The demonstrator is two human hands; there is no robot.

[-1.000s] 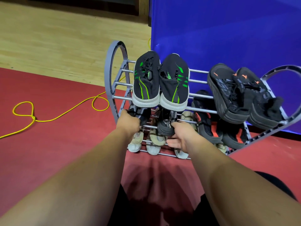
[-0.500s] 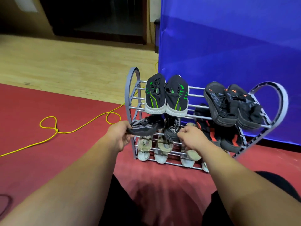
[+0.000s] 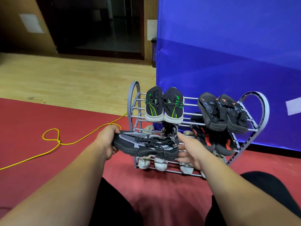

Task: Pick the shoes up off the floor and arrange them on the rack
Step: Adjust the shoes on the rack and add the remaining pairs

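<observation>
We saw the black-and-grey sneaker [image 3: 146,144] held sideways in the left hand [image 3: 106,141], just in front of the grey rack [image 3: 265,110]; on its top tier sat a green-striped black pair [image 3: 163,106] and, rightward, an orange-marked black pair [image 3: 223,111], both tilted.

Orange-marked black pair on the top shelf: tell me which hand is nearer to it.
Right. The right hand sits below-left of the orange-marked pair, open beside the held sneaker; the left hand grips that sneaker's far end, farther left.

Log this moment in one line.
left hand: grips sneaker toe | right hand: open beside heel | sneaker: held before rack
</observation>
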